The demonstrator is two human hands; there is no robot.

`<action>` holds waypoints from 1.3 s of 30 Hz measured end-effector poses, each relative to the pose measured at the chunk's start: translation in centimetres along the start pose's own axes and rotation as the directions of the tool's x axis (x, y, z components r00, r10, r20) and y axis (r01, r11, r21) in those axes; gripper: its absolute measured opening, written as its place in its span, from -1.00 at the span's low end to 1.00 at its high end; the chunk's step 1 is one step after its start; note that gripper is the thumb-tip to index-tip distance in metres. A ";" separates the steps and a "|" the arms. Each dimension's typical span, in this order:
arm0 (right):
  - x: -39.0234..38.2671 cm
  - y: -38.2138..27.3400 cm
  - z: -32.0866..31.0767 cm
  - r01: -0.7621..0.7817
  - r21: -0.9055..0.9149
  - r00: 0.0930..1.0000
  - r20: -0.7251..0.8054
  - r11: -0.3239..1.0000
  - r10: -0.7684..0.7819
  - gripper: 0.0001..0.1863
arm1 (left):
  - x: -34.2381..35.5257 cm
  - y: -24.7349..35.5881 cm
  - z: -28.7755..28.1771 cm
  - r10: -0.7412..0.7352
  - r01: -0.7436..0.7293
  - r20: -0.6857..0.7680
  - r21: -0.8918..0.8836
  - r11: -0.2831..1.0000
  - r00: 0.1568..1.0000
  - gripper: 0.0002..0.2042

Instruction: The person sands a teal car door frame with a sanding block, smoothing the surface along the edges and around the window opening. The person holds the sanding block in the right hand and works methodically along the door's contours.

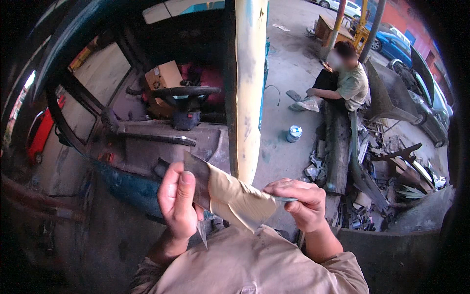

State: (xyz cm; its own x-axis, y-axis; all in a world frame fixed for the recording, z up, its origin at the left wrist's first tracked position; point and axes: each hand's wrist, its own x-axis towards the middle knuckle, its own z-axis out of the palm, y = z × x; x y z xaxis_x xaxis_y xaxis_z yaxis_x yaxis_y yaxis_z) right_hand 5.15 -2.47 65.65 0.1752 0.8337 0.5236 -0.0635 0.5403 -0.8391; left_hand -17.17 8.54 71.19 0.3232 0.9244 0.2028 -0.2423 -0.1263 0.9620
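Note:
My left hand [178, 201] grips a flat dark metal plate [195, 176] coated over much of its face with thick beige paste [240, 201]; a pointed thin piece [202, 237] hangs below those fingers. My right hand [303, 201] is closed on a thin pale-green spreader [286, 199], which touches the paste at the plate's right end. Just beyond both hands stands an upright vehicle pillar [248, 88], cream coloured with grey patches.
The open cab holds a steering wheel [183, 92] and cardboard box [164, 73]. At right, a person [352, 85] sits on a long scrap piece near a blue-and-white can [293, 134]; scrap [406, 166] piles behind. Cars [384, 46] stand farther back.

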 end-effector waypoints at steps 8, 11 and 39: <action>1.5 0.5 -0.7 0.020 0.562 0.893 -0.382 0.827 0.238 -0.54 | 0.9 -0.6 -1.4 -0.258 0.256 -0.017 -0.083 0.963 0.966 -0.71; 2.6 0.0 0.8 0.064 0.654 0.908 -0.352 0.754 0.228 -0.55 | 1.3 -0.4 -1.3 -0.339 0.345 0.182 -0.004 0.939 0.923 -0.70; 4.8 1.1 2.0 0.166 0.872 0.933 -0.291 0.461 0.213 -0.50 | 0.9 -0.4 0.4 -0.411 0.554 0.665 -0.005 0.832 0.623 -0.69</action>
State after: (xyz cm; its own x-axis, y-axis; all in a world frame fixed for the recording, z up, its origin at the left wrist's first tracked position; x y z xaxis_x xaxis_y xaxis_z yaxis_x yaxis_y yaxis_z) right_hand 3.91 2.31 67.57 0.4356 0.8597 0.2669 -0.8565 0.4871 -0.1710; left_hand -16.39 9.30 71.07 0.9094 0.3889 -0.1477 -0.0267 0.4089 0.9122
